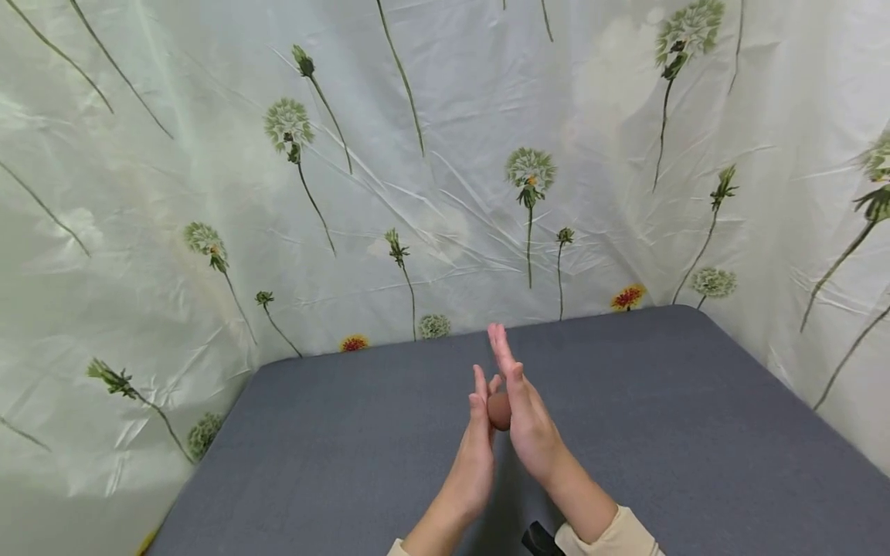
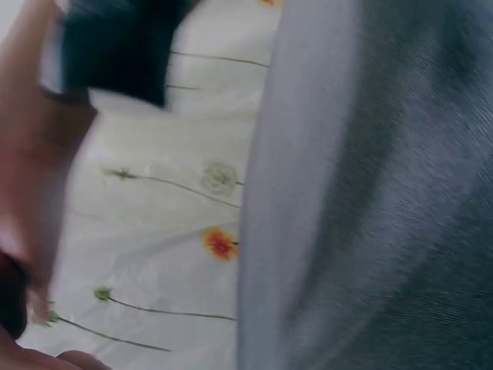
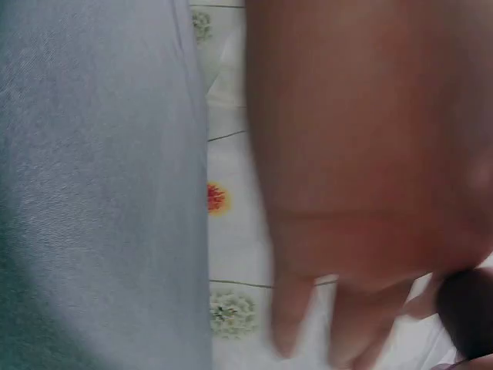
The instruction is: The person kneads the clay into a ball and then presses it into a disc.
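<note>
A brown, rounded lump (image 1: 499, 411) sits between the two palms in the head view, above the grey surface. My left hand (image 1: 477, 452) presses it from the left with straight fingers pointing up and away. From the other side my right hand (image 1: 531, 425) lies flat against it, its straight fingers reaching farther forward than the left ones. In the right wrist view the dark lump (image 3: 468, 312) shows at the lower right edge, beside the blurred hand (image 3: 370, 193). The left wrist view catches only a dark bit of the lump (image 2: 11, 297) at its left edge.
A grey cloth-covered table (image 1: 334, 455) spreads under the hands. Behind it and at both sides hangs a pale curtain (image 1: 459, 208) printed with dandelions. A black strap piece (image 1: 541, 538) is at the right wrist, by a cream sleeve (image 1: 612, 534).
</note>
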The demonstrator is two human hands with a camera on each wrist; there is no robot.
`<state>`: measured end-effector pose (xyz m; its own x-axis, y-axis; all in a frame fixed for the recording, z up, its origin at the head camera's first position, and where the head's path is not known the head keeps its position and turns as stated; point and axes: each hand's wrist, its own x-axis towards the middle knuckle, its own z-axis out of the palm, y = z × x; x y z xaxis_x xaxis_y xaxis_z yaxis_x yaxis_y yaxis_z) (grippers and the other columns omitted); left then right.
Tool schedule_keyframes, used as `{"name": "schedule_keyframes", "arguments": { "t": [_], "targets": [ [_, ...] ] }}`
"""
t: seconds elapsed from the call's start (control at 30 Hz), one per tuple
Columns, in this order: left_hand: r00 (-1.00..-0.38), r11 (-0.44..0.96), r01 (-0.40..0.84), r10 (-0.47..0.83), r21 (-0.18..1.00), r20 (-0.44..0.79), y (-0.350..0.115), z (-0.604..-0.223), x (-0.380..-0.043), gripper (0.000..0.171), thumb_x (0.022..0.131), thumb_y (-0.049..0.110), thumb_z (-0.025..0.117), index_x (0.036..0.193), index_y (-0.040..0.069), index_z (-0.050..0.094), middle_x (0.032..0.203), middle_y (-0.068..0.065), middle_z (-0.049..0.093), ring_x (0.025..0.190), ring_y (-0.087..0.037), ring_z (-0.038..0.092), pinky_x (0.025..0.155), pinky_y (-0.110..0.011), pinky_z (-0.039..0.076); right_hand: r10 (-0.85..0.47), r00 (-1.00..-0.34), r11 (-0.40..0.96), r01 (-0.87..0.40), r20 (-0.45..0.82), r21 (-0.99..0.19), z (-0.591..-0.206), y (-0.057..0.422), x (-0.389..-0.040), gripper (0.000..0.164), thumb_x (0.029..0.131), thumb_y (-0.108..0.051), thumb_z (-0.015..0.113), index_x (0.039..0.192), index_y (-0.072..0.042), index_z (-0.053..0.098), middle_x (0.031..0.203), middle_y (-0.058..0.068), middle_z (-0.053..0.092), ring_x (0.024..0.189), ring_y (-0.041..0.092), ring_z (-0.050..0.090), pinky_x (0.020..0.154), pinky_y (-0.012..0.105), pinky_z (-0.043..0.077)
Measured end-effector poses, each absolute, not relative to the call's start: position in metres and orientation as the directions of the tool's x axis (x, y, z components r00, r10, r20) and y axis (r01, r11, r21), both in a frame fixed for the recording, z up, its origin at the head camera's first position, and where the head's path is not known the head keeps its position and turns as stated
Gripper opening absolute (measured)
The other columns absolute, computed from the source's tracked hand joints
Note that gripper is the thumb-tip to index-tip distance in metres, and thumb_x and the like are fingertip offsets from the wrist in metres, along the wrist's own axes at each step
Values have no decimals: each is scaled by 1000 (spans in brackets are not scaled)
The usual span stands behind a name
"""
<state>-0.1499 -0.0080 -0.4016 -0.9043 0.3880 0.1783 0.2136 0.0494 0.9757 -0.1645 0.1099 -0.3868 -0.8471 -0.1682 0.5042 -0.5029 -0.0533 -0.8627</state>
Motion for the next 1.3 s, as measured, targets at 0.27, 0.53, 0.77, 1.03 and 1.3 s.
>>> {"name": "schedule_keyframes", "arguments": {
  "t": [0.27, 0.53, 0.77, 1.03, 1.3],
  "targets": [
    [-905, 35, 334, 292, 942, 310, -21, -381, -150, 61, 114, 56, -3, 171, 36, -11, 183, 0, 1, 169, -31, -4, 127, -76, -2, -258, -875, -34, -416, 410, -909, -400, 94, -159, 63, 118, -39, 2, 173, -8, 2, 182, 7, 0, 169, 32, -4, 132, 63, 0],
    [-934, 1, 327, 152, 945, 323, -44, -377, -172, 69, 111, 66, -1, 172, 35, -11, 183, -5, 4, 170, -33, 1, 131, -70, 3, -361, -862, -88, -349, 356, -933, -404, 73, -140, 59, 119, -37, 4, 173, -14, 1, 182, -1, -2, 168, 23, -6, 134, 28, 2],
    [-957, 3, 253, 147, 967, 250, -47, -386, -181, 71, 111, 66, 0, 173, 32, -9, 182, -9, 6, 170, -34, -1, 130, -74, 3, -338, -827, -78, -450, 448, -890, -393, 77, -135, 56, 120, -31, 7, 174, -14, 6, 182, 0, 2, 168, 21, -4, 120, 2, 7],
    [-923, 108, 284, 300, 953, 241, -19, -395, -160, 63, 117, 49, 0, 174, 24, -5, 181, -13, 16, 169, -36, 10, 127, -77, 5, -193, -815, -19, -554, 547, -832, -379, 101, -151, 58, 119, -33, 5, 174, -14, 6, 182, 6, 10, 167, 9, 5, 122, 4, 11],
    [-913, 102, 344, 270, 934, 306, -18, -381, -145, 56, 118, 45, 4, 173, 36, -4, 182, -4, 9, 169, -31, 7, 127, -77, 4, -227, -870, -24, -444, 437, -896, -384, 98, -153, 60, 119, -38, 3, 173, -11, 4, 182, 3, 5, 169, 28, 0, 122, 7, 10]
  ]
}}
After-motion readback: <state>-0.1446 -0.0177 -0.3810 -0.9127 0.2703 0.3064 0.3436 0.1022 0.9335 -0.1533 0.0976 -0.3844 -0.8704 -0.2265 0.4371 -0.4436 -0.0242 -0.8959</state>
